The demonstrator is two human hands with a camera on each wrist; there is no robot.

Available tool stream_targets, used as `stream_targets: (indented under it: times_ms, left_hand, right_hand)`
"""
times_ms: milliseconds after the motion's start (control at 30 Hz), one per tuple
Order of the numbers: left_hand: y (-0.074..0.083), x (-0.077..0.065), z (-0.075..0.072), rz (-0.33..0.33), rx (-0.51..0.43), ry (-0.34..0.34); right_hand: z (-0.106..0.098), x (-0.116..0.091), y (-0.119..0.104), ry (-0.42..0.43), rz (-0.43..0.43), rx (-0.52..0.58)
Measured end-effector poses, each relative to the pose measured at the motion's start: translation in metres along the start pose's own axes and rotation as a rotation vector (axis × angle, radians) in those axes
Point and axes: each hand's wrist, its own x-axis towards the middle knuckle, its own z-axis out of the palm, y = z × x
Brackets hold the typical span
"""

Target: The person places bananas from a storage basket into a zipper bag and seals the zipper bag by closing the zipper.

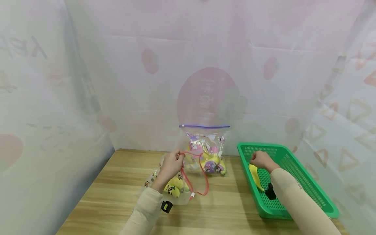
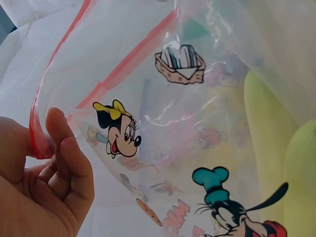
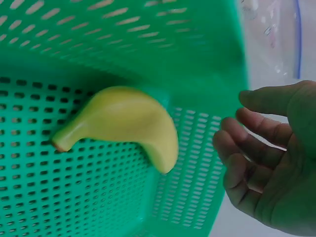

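My left hand [image 1: 171, 167] pinches the red-edged rim of a clear zip bag [image 2: 173, 118] printed with cartoon characters. The bag's mouth gapes toward the right, and yellow-green banana shapes [image 1: 173, 191] lie inside it. Over the far left part of a green basket [image 1: 274, 213], my right hand [image 1: 262, 160] hovers with loosely bent fingers and nothing between them. A single yellow banana [image 3: 126, 116] lies in the basket along its left side, just below that hand. In the right wrist view, thumb and fingers [image 3: 266, 96] are apart from the banana.
Behind the red-edged bag stands a second clear zip bag [image 1: 205, 142] with a purple closure, upright and holding yellow fruit. The wooden table [image 1: 226, 209] meets a printed white curtain [image 1: 132, 98] at the back and sides. The basket's raised walls surround the banana.
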Motion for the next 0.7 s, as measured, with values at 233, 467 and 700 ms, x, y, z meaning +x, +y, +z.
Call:
stream_targets:
  times_ms: [233,467,700]
  left_hand:
    - [-0.002,-0.002,0.003,0.010,-0.011,-0.005]
    - [-0.004,-0.003,0.002,-0.011,-0.013,-0.012]
    - [-0.004,-0.004,0.001,-0.008,0.000,-0.008]
  right_hand:
    - [0.012,-0.001,0.020,-0.118,0.215,0.087]
    - [0.015,-0.001,0.027,-0.158,0.314,0.154]
    - [0.023,-0.002,0.035,-0.216,0.357,0.170]
